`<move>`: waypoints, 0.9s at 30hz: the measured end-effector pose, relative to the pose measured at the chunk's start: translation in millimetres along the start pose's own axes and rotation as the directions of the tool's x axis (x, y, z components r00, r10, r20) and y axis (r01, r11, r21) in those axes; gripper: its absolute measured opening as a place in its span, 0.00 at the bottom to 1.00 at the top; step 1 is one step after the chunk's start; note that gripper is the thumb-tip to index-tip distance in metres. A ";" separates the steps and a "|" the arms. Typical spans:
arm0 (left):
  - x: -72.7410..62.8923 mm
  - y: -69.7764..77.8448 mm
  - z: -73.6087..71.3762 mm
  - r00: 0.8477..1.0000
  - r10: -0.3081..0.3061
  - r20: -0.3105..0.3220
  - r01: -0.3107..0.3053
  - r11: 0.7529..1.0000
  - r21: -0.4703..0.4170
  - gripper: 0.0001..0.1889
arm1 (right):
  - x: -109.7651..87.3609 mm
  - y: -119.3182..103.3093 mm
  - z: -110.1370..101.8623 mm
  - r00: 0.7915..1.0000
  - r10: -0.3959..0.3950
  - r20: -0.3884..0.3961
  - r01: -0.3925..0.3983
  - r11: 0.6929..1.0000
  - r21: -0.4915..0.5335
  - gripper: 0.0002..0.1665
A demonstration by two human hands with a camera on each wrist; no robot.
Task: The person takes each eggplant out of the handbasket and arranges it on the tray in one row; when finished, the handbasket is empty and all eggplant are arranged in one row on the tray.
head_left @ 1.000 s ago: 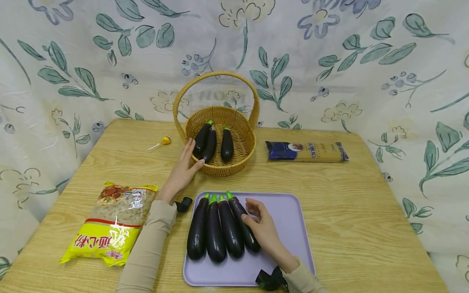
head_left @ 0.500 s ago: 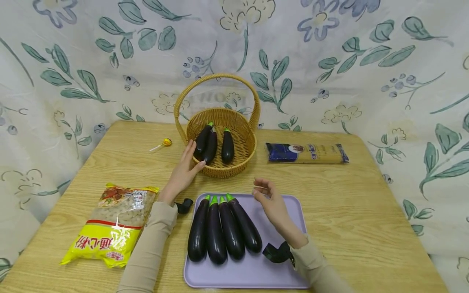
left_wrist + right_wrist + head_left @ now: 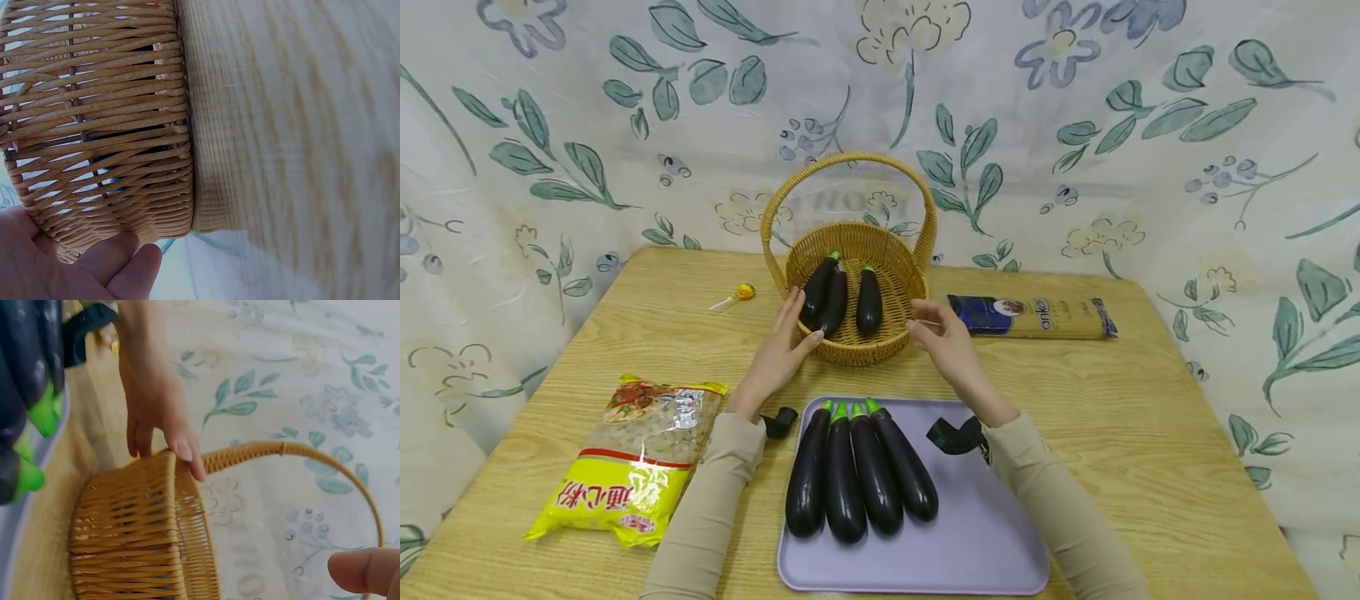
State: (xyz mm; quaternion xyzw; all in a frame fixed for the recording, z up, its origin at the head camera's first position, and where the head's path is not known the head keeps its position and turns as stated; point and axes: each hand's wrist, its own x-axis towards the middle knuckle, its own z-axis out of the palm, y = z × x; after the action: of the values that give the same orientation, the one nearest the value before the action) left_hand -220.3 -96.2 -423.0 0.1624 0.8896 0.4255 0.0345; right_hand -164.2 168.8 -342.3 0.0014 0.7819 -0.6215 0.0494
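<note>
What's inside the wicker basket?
Three dark eggplants in the wicker basket: two together at left, one separate near the middle. Bare woven floor shows at right; beneath the eggplants it's covered.

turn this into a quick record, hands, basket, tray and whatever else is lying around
basket: three eggplants inside, handle up
tray: lilac, four eggplants side by side
left hand: touching basket's near-left side
right hand: at basket's right side, contact unclear
left of tray: yellow-bottomed bag
left of basket: lollipop
right of basket: blue-and-tan packet
</note>
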 end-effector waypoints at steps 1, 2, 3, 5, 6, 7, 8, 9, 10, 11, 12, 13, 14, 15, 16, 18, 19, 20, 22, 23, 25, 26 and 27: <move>-0.1 -0.1 0.0 1.000 -0.001 -0.001 0.001 1.000 0.002 0.41 | 4.8 -2.3 1.0 1.000 0.003 0.003 -0.003 1.000 -0.003 0.27; -0.2 0.0 0.0 1.000 0.001 -0.002 -0.001 1.000 0.002 0.41 | 9.6 -4.4 2.1 1.000 0.008 0.007 -0.008 1.000 -0.007 0.27; -0.2 0.0 0.0 1.000 0.002 -0.005 -0.002 1.000 0.002 0.41 | 14.6 -6.1 3.3 1.000 0.014 0.010 -0.014 1.000 -0.015 0.28; -0.3 0.3 0.1 1.000 0.005 -0.005 -0.005 1.000 0.003 0.41 | 23.4 -9.3 5.9 0.999 0.029 0.016 -0.028 0.999 -0.022 0.27; -0.3 0.2 0.1 1.000 0.006 -0.004 -0.006 1.000 0.004 0.41 | 27.7 -10.6 7.1 0.999 0.038 0.021 -0.037 0.999 -0.027 0.28; -0.3 0.2 0.2 1.000 0.008 -0.004 -0.008 1.000 0.003 0.41 | 31.9 -11.8 8.5 0.999 0.047 0.025 -0.046 0.999 -0.029 0.28; -0.4 0.3 0.3 1.000 0.010 -0.004 -0.010 1.000 0.001 0.41 | 35.9 -12.8 9.9 0.998 0.060 0.027 -0.059 0.998 -0.036 0.28; -0.4 0.2 0.2 1.000 0.010 -0.004 -0.010 1.000 0.002 0.41 | 39.5 -14.0 11.2 0.997 0.070 0.029 -0.069 0.996 -0.048 0.28; -0.5 0.0 0.1 1.000 0.011 -0.004 -0.011 1.000 0.002 0.41 | 42.9 -15.3 12.5 0.996 0.079 0.032 -0.077 0.995 -0.057 0.29; -0.5 -0.1 0.0 1.000 0.012 -0.005 -0.012 1.000 0.001 0.41 | 46.5 -16.3 13.7 0.995 0.088 0.037 -0.085 0.994 -0.068 0.29; -0.5 -0.4 -0.1 1.000 0.014 -0.008 -0.014 1.000 0.002 0.41 | 49.9 -17.4 14.7 0.994 0.100 0.042 -0.096 0.992 -0.075 0.30; -0.4 -0.6 -0.1 1.000 0.016 -0.010 -0.016 1.000 0.003 0.41 | 53.2 -18.4 15.7 0.993 0.112 0.043 -0.109 0.991 -0.082 0.30; -0.4 -0.8 -0.2 1.000 0.017 -0.011 -0.017 1.000 0.006 0.41 | 56.4 -19.5 16.4 0.991 0.124 0.044 -0.119 0.989 -0.092 0.30; -0.3 -0.9 -0.3 1.000 0.019 -0.012 -0.019 1.000 0.009 0.41 | 59.7 -20.6 17.2 0.990 0.133 0.046 -0.128 0.987 -0.096 0.31; -0.4 -1.0 -0.4 1.000 0.019 -0.012 -0.019 1.000 0.009 0.41 | 63.2 -21.4 18.0 0.988 0.147 0.048 -0.142 0.985 -0.093 0.31; -0.5 -0.9 -0.4 1.000 0.020 -0.012 -0.020 1.000 0.009 0.41 | 70.0 -23.1 19.3 0.983 0.174 0.049 -0.170 0.981 -0.091 0.32; -0.6 -0.7 -0.5 1.000 0.020 -0.012 -0.020 1.000 0.009 0.41 | 73.6 -23.6 19.9 0.981 0.186 0.048 -0.181 0.979 -0.089 0.32; -0.7 -0.4 -0.6 1.000 0.019 -0.012 -0.019 1.000 0.009 0.41 | 77.1 -24.1 20.5 0.980 0.195 0.046 -0.190 0.977 -0.091 0.32; -0.8 0.0 -0.6 1.000 0.018 -0.013 -0.018 1.000 0.005 0.41 | 84.6 -24.0 21.4 0.976 0.213 0.045 -0.208 0.974 -0.089 0.32; -0.8 0.1 -0.5 1.000 0.018 -0.014 -0.018 1.000 0.004 0.41 | 88.0 -23.9 22.0 0.975 0.218 0.042 -0.213 0.973 -0.091 0.32; -0.9 0.3 -0.4 1.000 0.016 -0.015 -0.016 1.000 0.003 0.41 | 94.2 -23.5 23.3 0.973 0.229 0.034 -0.225 0.970 -0.090 0.32; -0.9 0.2 -0.3 1.000 0.016 -0.015 -0.016 1.000 0.002 0.41 | 96.7 -23.4 23.9 0.972 0.234 0.029 -0.230 0.969 -0.091 0.32; -0.9 -0.1 0.0 1.000 0.015 -0.015 -0.015 1.000 0.002 0.41 | 99.1 -23.3 24.5 0.970 0.241 0.025 -0.238 0.967 -0.090 0.32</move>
State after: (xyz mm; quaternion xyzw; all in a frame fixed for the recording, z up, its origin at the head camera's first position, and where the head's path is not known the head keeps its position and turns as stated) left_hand -219.5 -96.6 -423.1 0.1661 0.8890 0.4260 0.0246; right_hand -262.5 133.8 -333.0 0.0828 0.8010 -0.5766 0.1380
